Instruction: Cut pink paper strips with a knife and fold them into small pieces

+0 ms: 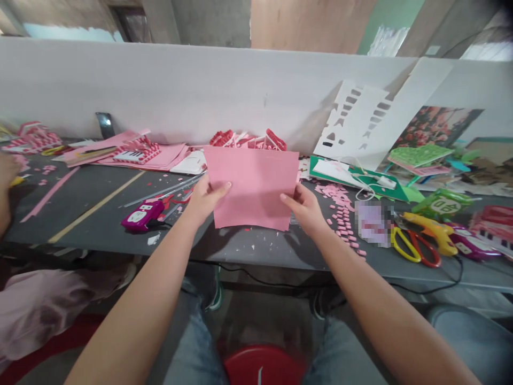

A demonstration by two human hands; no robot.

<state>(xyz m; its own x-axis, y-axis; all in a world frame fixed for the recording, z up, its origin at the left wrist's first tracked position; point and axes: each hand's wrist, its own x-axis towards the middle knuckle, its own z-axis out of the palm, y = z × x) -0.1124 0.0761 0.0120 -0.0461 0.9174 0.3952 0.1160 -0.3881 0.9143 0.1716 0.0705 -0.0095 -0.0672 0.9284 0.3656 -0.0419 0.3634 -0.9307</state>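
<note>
I hold a pink sheet of paper [252,184] upright above the dark grey table [100,203]. My left hand [204,200] grips its left edge with the thumb across the front. My right hand [306,208] pinches its right edge the same way. Both hands are closed on the sheet. Behind the sheet lie red and pink cut-out pieces [248,140].
A purple gadget [142,216] lies left of my hands. Small pink scraps [340,211] and yellow-orange scissors [420,240] lie to the right. Pink sheets [132,155] are stacked at the back left. White cut card [352,123] leans on the wall. Another person's hand [8,171] shows at the far left.
</note>
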